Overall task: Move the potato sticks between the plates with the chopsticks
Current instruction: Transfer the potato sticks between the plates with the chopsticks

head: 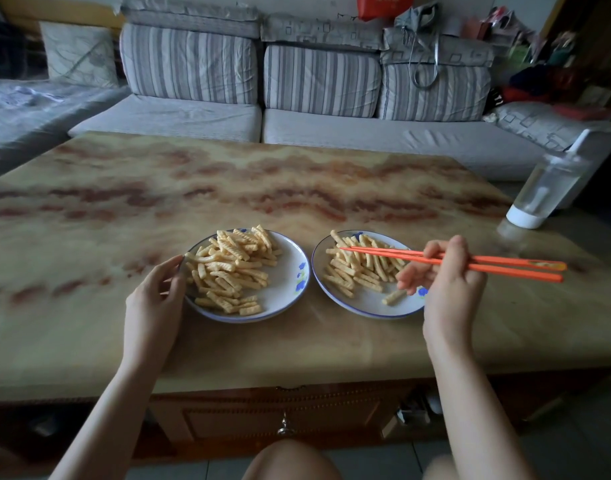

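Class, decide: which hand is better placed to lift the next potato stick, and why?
Right. The right hand holds the chopsticks, tips above the right plate; the left hand only touches the left plate at its rim.

Right hand (446, 282) gripping orange chopsticks (401, 255) over right plate (373, 308), potato sticks (356, 268)
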Demonstrator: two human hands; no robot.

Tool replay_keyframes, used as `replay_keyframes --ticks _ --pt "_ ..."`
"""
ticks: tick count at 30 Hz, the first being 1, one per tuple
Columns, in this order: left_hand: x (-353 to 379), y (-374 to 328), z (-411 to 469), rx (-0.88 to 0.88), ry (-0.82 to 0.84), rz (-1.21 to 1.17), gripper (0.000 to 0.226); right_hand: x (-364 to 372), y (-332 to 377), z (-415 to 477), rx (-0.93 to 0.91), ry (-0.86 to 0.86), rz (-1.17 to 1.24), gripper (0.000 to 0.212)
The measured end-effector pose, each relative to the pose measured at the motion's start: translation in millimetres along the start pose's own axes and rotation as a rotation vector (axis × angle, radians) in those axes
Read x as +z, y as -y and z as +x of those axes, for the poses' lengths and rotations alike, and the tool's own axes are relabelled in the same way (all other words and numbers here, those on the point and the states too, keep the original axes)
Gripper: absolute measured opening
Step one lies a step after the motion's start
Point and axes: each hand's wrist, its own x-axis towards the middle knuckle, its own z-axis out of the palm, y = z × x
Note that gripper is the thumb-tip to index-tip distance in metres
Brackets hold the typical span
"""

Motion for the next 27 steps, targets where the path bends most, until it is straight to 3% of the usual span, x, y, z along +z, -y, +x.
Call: replay_keyframes --ticks 12,20,27 --pt "0.3 -2.2 0.4 0.002 -0.008 0.014 0.027 4.2 -2.8 -6.0 0.003 0.120 -0.042 0.042" --pt "0.7 -1.9 0.8 0.006 -0.008 0.028 0.028 26.5 -9.1 -25.2 0.121 0.513 -0.001 0.045" --pt "0.4 -1.5 0.9 0.013 -0.007 0.024 0.029 33.4 -16.0 -32.6 0.152 0.648 -0.047 0.044"
